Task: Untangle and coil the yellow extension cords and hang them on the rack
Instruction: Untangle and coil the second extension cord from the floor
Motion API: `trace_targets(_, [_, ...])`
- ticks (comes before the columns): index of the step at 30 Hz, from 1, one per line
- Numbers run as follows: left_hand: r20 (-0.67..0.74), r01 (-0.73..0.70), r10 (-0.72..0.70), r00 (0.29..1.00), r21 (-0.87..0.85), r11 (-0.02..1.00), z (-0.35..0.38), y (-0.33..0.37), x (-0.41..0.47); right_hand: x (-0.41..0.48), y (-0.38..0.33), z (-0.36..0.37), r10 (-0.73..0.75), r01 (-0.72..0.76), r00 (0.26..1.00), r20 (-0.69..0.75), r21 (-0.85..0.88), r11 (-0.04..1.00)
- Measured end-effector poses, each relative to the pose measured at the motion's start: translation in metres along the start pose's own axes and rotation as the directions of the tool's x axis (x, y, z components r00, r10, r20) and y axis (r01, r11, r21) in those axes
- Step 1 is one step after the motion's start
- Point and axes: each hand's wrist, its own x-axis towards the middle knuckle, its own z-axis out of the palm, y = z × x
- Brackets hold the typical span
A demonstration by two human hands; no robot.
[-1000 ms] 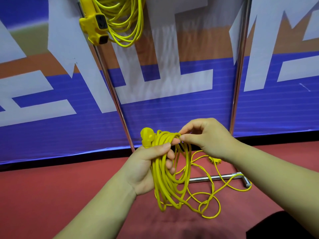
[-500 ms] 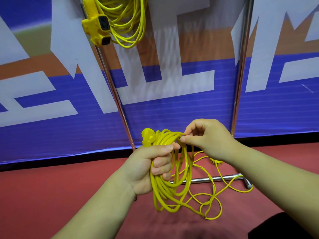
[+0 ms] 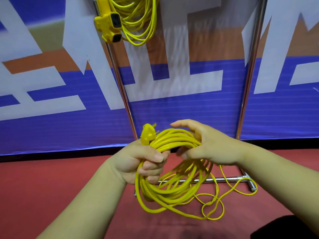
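Observation:
My left hand point(image 3: 138, 163) grips a coiled yellow extension cord point(image 3: 165, 192) near its top, and the yellow plug point(image 3: 148, 133) sticks up above my fist. To the right, my right hand point(image 3: 214, 145) curves round the coil's upper strands, fingers over them and thumb underneath. The loops hang below both hands. A thin loose tail of the cord point(image 3: 214, 206) lies knotted on the red floor. A second coiled yellow cord point(image 3: 139, 19) with its socket block point(image 3: 110, 23) hangs high on the rack.
The rack's slanted left pole point(image 3: 120, 83) and right pole point(image 3: 248, 83) stand before a blue, white and orange banner. Its base bar point(image 3: 227, 179) lies on the red floor behind the coil. A dark shape point(image 3: 284, 228) fills the bottom right corner.
My right hand stopped pinching a single strand and moved right round the coil's top. The coil has tilted and spread wider, and the view has shifted slightly.

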Motion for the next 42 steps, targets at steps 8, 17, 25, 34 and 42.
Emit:
trace_targets(8, [-0.435, -0.013, 0.102, 0.895, 0.203, 0.979, -0.002, 0.006, 0.000, -0.008, -0.011, -0.007, 0.019, -0.020, 1.000, -0.005, -0.006, 1.000])
trace_targets(17, [-0.433, 0.200, -0.099, 0.896, 0.194, 0.960, -0.006, 0.007, 0.006, -0.001, -0.018, 0.002, -0.065, 0.059, 0.998, -0.019, -0.227, 0.972])
trace_targets(25, [-0.437, 0.298, -0.168, 0.884, 0.248, 0.922, -0.008, 0.003, 0.010, 0.002, -0.024, 0.009, -0.123, 0.142, 0.990, 0.070, -0.504, 0.852])
trace_targets(34, [-0.453, 0.046, 0.130, 0.882, 0.357, 0.933, -0.010, -0.003, 0.008, 0.004, -0.019, 0.003, -0.122, 0.091, 0.992, -0.040, -0.455, 0.886])
trace_targets(42, [-0.383, -0.064, 0.408, 0.829, 0.660, 0.749, -0.003, 0.000, 0.006, 0.000, -0.020, -0.003, -0.111, 0.058, 0.987, -0.113, -0.394, 0.917])
